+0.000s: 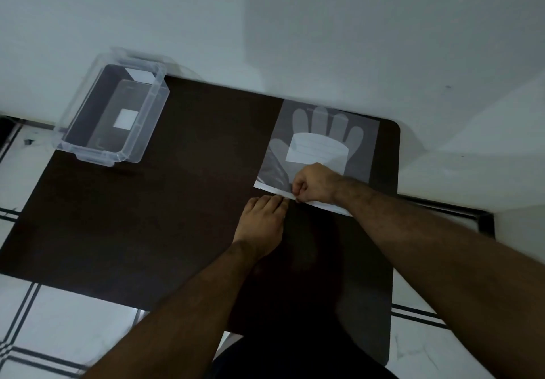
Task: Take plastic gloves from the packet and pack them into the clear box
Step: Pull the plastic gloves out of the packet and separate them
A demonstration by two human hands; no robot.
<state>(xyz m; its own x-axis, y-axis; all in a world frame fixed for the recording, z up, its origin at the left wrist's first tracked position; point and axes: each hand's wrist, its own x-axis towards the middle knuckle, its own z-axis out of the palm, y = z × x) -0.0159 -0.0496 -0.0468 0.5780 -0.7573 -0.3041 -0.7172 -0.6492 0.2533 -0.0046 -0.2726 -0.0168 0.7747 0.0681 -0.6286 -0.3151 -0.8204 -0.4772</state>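
Packet (321,148) laid flat at far right of bench (177,201), mouth strip turned near for opening. Strip pinched by right hand (312,184); left hand (262,222) pressed flat just beside, apparently steadying. Box (113,114) far left, open, well apart.

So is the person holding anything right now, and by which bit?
Yes: the right hand pinches the glove packet by its white near edge. The left hand lies flat beside it, gripping nothing.
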